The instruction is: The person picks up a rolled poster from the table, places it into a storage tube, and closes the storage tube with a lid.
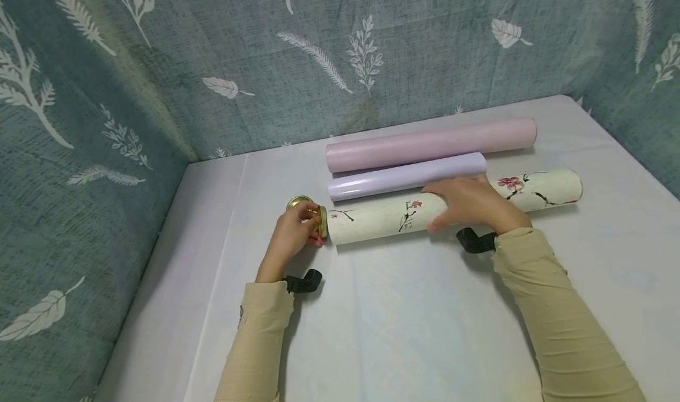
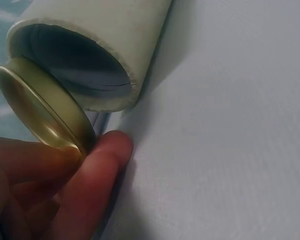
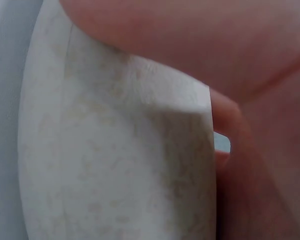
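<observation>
My left hand (image 1: pixel 291 232) pinches a gold metal cap (image 1: pixel 322 222) by its rim between thumb and fingers. The left wrist view has this cap (image 2: pixel 72 107) tilted at the open end of a cream cardboard tube (image 2: pixel 107 37), overlapping part of the opening; the tube's hollow inside shows. In the head view the tube (image 1: pixel 372 222), printed with pink blossoms and dark twigs, lies on the table. Across it my right hand (image 1: pixel 467 201) grips with thumb on the near side and fingers over the far side. The right wrist view shows the tube's surface (image 3: pixel 105 150) beneath thumb and palm.
A second gold cap (image 1: pixel 298 201) lies just behind my left hand. Beyond the cream tube lie a shorter glossy lilac tube (image 1: pixel 409 176) and a longer pink tube (image 1: pixel 432 144), roughly parallel. Leaf-patterned green cloth (image 1: pixel 319 65) hangs behind the white-covered table (image 1: pixel 404 319).
</observation>
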The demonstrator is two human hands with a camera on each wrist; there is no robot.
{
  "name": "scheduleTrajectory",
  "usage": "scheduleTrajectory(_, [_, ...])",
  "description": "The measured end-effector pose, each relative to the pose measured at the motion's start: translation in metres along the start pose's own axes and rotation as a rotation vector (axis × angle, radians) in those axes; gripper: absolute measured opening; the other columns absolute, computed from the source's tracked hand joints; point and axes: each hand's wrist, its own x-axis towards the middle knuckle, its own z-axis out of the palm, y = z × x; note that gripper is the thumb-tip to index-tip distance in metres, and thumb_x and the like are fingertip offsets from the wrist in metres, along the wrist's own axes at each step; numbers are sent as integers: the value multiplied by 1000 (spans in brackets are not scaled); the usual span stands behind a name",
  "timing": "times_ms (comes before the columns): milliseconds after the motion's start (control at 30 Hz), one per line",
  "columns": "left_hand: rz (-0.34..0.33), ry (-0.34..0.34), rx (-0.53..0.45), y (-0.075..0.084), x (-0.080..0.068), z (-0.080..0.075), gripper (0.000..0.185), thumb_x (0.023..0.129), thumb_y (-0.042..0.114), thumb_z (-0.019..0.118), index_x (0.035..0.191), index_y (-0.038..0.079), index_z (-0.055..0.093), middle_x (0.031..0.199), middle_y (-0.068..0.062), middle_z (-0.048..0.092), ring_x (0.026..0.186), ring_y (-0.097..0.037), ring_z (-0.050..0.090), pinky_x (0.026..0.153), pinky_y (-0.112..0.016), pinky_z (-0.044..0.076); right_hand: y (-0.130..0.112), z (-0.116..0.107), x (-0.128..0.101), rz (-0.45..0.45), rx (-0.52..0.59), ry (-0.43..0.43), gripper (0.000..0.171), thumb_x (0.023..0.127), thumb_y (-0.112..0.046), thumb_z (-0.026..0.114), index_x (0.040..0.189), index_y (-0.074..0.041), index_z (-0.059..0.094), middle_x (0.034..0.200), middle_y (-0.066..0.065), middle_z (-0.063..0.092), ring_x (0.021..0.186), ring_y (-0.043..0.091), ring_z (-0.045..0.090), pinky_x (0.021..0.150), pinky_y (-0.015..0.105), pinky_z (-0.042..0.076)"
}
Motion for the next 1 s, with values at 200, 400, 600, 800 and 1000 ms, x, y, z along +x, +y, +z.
scheduleTrajectory(200, [-5,-44,-72,1,1,4,21,91,4,48,111,7,51,101,-14,57,59,-26,64,53,-36,53,-3,-3,0,17,17,-2,83,54,-53,78,125,-19,51,123,2,54,112,25,47,82,48,24])
scheduleTrajectory(400, [11,-71,-81,2,3,9,20,89,4,52,109,5,53,102,-15,57,59,-26,63,54,-36,52,-4,-3,0,28,18,-5,83,54,-53,78,125,-20,51,122,2,54,111,25,47,82,48,24])
scheduleTrajectory(600, [5,-56,-68,4,2,14,21,86,4,54,107,9,56,99,-10,58,57,-25,63,54,-34,52,-4,-3,0,34,21,4,82,54,-52,78,124,-20,52,122,1,54,111,24,47,82,47,24])
scheduleTrajectory(800, [-13,-50,21,8,-2,16,26,89,10,49,114,14,57,93,-11,61,56,-22,62,56,-32,51,-3,-2,0,30,17,8,83,54,-52,78,125,-19,51,123,3,53,112,26,47,81,48,25])
scheduleTrajectory(1000, [-59,-115,-114,13,-5,12,41,93,12,29,130,17,45,96,-15,60,67,-24,63,63,-34,52,-2,-2,-1,39,15,13,81,55,-51,78,125,-19,52,121,2,54,111,26,48,82,49,24])
